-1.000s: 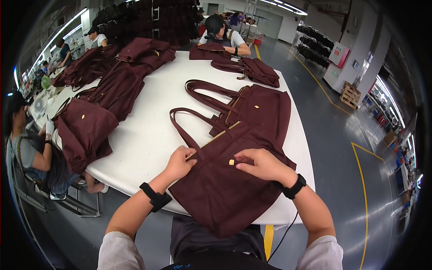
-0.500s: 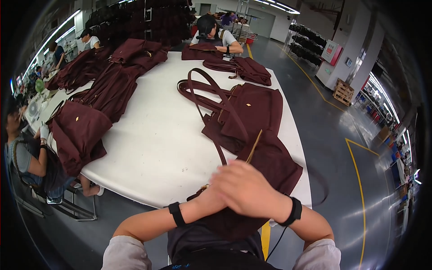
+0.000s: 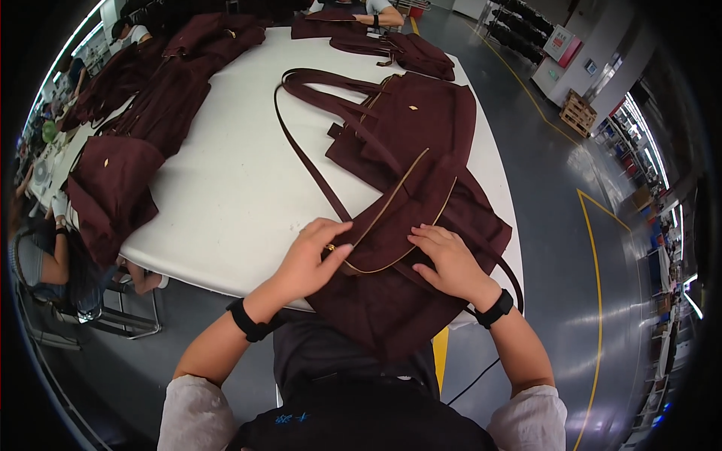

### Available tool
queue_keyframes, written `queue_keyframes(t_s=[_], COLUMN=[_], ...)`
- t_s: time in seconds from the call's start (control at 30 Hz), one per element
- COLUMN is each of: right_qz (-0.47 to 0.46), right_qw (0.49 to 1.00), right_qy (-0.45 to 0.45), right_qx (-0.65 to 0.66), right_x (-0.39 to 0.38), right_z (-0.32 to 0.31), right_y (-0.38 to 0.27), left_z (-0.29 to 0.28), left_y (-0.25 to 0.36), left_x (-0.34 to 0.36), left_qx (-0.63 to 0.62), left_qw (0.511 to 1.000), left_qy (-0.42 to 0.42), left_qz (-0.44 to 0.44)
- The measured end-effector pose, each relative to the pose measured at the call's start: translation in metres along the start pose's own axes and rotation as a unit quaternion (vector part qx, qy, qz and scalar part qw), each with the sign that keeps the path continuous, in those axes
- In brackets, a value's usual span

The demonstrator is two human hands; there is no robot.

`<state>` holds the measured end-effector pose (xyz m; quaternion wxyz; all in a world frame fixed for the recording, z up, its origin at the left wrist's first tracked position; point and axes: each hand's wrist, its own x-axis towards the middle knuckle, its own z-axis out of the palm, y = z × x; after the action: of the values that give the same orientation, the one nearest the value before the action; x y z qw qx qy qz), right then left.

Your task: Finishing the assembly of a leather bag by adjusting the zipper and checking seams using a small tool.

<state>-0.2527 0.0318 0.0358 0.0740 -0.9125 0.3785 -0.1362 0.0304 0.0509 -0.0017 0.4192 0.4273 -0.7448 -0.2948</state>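
A maroon tote bag lies nearest me, partly hanging over the table edge. Its top opening spreads apart, edged by a gold zipper, with a zipper pull near the left end. My left hand rests at that left end, thumb and fingers apart beside the pull. On the right zipper edge lies my right hand, its fingers stretched over the fabric and its thumb apart. One long strap loops out on the left, another hangs past the table's right edge. Another maroon bag lies just beyond, partly under the near one.
The white table carries several maroon bags along its left side. At the far end a co-worker's arm reaches over a bag. Another seated person is at the left. A wooden pallet stands right, beside a column.
My hands, crossed together before, have moved apart to either side of the bag's opening. The zipper edges now show spread. The view has tilted downward.
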Motion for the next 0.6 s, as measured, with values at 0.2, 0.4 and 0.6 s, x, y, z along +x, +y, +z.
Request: queue_keyframes(t_s=[0.2, 0.4, 0.6], right_qz=[0.043, 0.078, 0.271], right_qw=[0.993, 0.989, 0.929], right_qy=[0.091, 0.104, 0.062], right_qx=[0.061, 0.070, 0.243], right_x=[0.015, 0.014, 0.010], right_z=[0.003, 0.008, 0.011], right_y=[-0.002, -0.012, 0.002], left_z=[0.005, 0.003, 0.003], left_y=[-0.006, -0.027, -0.044], left_x=[0.005, 0.032, 0.040], left_qx=[0.127, 0.034, -0.188], left_qw=[0.989, 0.964, 0.904], left_qy=[-0.005, -0.104, 0.012], left_qz=[-0.076, -0.243, -0.383])
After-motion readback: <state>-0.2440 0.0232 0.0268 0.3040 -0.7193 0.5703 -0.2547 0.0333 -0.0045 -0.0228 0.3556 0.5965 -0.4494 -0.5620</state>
